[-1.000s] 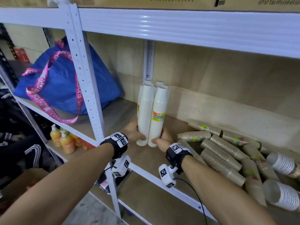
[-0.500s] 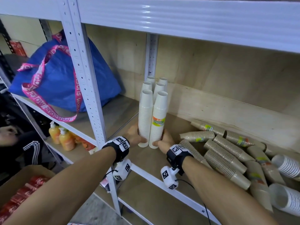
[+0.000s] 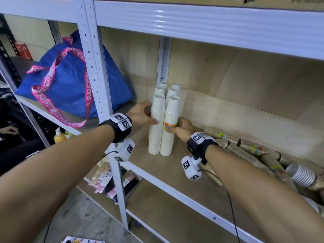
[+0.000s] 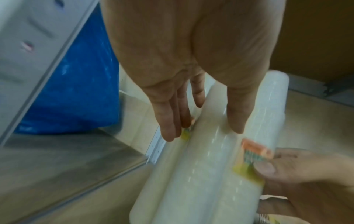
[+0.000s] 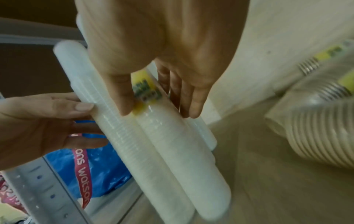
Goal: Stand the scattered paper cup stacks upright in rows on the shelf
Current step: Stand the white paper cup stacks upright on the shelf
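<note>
Several white paper cup stacks stand upright in two rows at the shelf's [image 3: 177, 174] back left corner. My left hand [image 3: 152, 118] holds the front left stack [image 3: 155, 137] at mid-height, thumb in front and fingers behind, as the left wrist view shows for the left hand [image 4: 203, 131] too. My right hand [image 3: 174, 127] holds the front right stack [image 3: 169, 142] at its orange-yellow label [image 3: 169, 125]. In the right wrist view the right hand [image 5: 159, 112] has its thumb on that label. Both front stacks stand on the board, touching each other.
Brown cup stacks [image 3: 245, 151] and a ribbed white stack [image 3: 301, 176] lie tumbled at the right of the shelf. A white upright post [image 3: 98, 67] stands left of my left wrist. A blue bag [image 3: 73, 85] fills the neighbouring bay. A low shelf beam [image 3: 192, 20] runs overhead.
Both hands have slid up from the bases of the two front stacks to mid-height. The stacks stay upright side by side in front of the rear rows.
</note>
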Demonstrator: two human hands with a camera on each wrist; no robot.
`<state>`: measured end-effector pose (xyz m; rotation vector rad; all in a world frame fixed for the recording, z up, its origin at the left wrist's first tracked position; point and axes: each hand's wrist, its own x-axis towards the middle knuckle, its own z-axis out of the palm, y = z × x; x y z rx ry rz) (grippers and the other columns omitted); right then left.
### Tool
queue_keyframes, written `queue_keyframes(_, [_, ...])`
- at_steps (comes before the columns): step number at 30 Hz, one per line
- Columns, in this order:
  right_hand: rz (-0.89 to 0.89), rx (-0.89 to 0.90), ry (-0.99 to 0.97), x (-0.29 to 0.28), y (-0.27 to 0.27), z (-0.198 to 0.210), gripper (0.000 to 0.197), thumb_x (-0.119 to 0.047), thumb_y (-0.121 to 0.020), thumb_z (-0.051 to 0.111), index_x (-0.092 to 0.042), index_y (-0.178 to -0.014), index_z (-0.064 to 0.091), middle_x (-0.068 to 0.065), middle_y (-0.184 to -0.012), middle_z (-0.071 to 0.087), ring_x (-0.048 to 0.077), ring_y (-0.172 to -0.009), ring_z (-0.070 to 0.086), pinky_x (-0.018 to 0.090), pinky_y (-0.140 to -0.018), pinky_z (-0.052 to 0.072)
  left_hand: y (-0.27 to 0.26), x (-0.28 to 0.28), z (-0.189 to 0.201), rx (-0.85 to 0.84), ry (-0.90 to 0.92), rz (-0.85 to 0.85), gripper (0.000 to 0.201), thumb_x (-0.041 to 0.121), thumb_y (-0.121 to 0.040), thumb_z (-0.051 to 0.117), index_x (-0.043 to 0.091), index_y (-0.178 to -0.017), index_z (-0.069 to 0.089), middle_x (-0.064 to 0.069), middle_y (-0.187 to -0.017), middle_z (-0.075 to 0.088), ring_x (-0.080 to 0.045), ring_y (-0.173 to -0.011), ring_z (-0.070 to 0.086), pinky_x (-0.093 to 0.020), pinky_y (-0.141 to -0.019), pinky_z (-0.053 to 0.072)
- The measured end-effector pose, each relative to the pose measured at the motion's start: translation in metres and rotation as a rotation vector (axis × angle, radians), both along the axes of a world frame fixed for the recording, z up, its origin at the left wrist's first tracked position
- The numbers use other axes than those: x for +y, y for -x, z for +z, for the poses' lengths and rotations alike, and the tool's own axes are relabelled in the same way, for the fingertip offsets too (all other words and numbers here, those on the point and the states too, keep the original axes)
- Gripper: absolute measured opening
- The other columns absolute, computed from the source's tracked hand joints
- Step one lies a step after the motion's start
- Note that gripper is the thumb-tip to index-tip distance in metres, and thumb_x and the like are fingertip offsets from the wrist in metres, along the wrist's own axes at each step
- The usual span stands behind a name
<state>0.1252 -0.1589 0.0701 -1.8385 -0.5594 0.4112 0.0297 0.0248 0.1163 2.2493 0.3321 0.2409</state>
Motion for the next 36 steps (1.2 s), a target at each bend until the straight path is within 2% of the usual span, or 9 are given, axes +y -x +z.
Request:
queue_keyframes(4, [-0.025, -0.121, 0.019, -0.001, -0.005, 0.046, 0.038, -0.027, -0.07, 0.084, -0.022, -0.099, 0.06, -0.002, -0.105, 0.07, 0.017, -0.095, 0.067, 0.037, -0.085, 0.054, 0.006, 0.002, 0.046, -0.033, -0.089, 0.037, 0.057, 0.034, -0.073, 0.083, 0.022, -0.12, 0.053, 0.002, -0.099, 0.065, -0.012, -0.089, 0.061, -0.02, -0.066, 0.043])
queue_keyframes(7, [-0.058, -0.193, -0.034, 0.004, -0.004, 0.078, 0.033, -0.031, -0.068, 0.083, -0.023, -0.092, 0.061, -0.002, -0.098, 0.069, 0.019, -0.094, 0.067, 0.038, -0.086, 0.055, 0.004, -0.004, 0.07, -0.069, -0.069, 0.03, 0.055, 0.029, -0.076, 0.082, 0.019, -0.122, 0.054, -0.004, -0.102, 0.065, -0.016, -0.089, 0.062, -0.023, -0.066, 0.048])
queue_keyframes(9, [-0.091, -0.215, -0.061, 0.008, -0.002, 0.092, 0.039, -0.028, -0.071, 0.083, -0.02, -0.102, 0.062, -0.001, -0.104, 0.066, 0.018, -0.098, 0.064, 0.033, -0.087, 0.053, 0.002, -0.012, 0.08, -0.079, -0.043, 0.009, 0.055, 0.024, -0.077, 0.082, 0.016, -0.124, 0.056, -0.01, -0.106, 0.065, -0.022, -0.092, 0.062, -0.036, -0.075, 0.056])
queue_keyframes(11, [-0.11, -0.219, -0.072, 0.014, -0.001, 0.101, 0.052, -0.026, -0.072, 0.082, -0.019, -0.118, 0.059, 0.003, -0.112, 0.065, 0.019, -0.101, 0.062, 0.031, -0.091, 0.051, -0.001, -0.018, 0.085, -0.082, -0.044, 0.001, 0.053, 0.021, -0.077, 0.081, 0.016, -0.125, 0.058, -0.011, -0.11, 0.065, -0.024, -0.095, 0.064, -0.041, -0.084, 0.056])
queue_keyframes(17, [-0.084, -0.336, 0.042, 0.017, 0.004, 0.103, 0.035, -0.012, -0.08, 0.071, -0.014, -0.115, 0.069, 0.001, -0.113, 0.067, 0.017, -0.105, 0.062, 0.023, -0.088, 0.047, -0.005, -0.023, 0.084, -0.036, -0.204, -0.044, 0.041, 0.011, -0.084, 0.071, 0.015, -0.124, 0.064, -0.006, -0.122, 0.063, -0.017, -0.112, 0.059, -0.023, -0.089, 0.046])
queue_keyframes(24, [-0.064, -0.392, 0.121, 0.012, 0.001, 0.099, 0.036, -0.017, -0.085, 0.069, -0.014, -0.121, 0.068, 0.002, -0.127, 0.063, 0.018, -0.117, 0.058, 0.023, -0.095, 0.042, -0.006, -0.02, 0.079, -0.067, -0.261, -0.008, 0.037, 0.02, -0.084, 0.074, 0.011, -0.12, 0.067, -0.006, -0.12, 0.064, -0.016, -0.102, 0.058, -0.025, -0.079, 0.047])
queue_keyframes(30, [-0.059, -0.432, 0.121, 0.013, 0.003, 0.099, 0.032, -0.017, -0.087, 0.067, -0.014, -0.118, 0.069, 0.004, -0.129, 0.062, 0.02, -0.117, 0.057, 0.027, -0.097, 0.044, -0.007, -0.023, 0.076, -0.045, -0.264, -0.007, 0.043, 0.018, -0.084, 0.073, 0.017, -0.126, 0.064, -0.003, -0.126, 0.062, -0.017, -0.11, 0.058, -0.028, -0.09, 0.049])
queue_keyframes(32, [-0.059, -0.443, 0.111, 0.013, 0.005, 0.099, 0.028, -0.015, -0.087, 0.067, -0.013, -0.114, 0.071, 0.005, -0.125, 0.064, 0.022, -0.114, 0.059, 0.031, -0.099, 0.046, -0.007, -0.025, 0.077, -0.038, -0.267, -0.009, 0.042, 0.016, -0.085, 0.072, 0.017, -0.126, 0.064, -0.004, -0.126, 0.062, -0.018, -0.109, 0.058, -0.026, -0.085, 0.052])
queue_keyframes(36, [-0.08, -0.422, 0.09, 0.012, 0.006, 0.097, 0.026, -0.016, -0.088, 0.065, -0.015, -0.113, 0.072, 0.006, -0.124, 0.065, 0.023, -0.112, 0.059, 0.027, -0.095, 0.045, -0.009, -0.027, 0.076, -0.06, -0.233, 0.009, 0.034, 0.016, -0.087, 0.071, 0.015, -0.12, 0.064, -0.007, -0.111, 0.059, -0.019, -0.089, 0.058, -0.014, -0.054, 0.044])
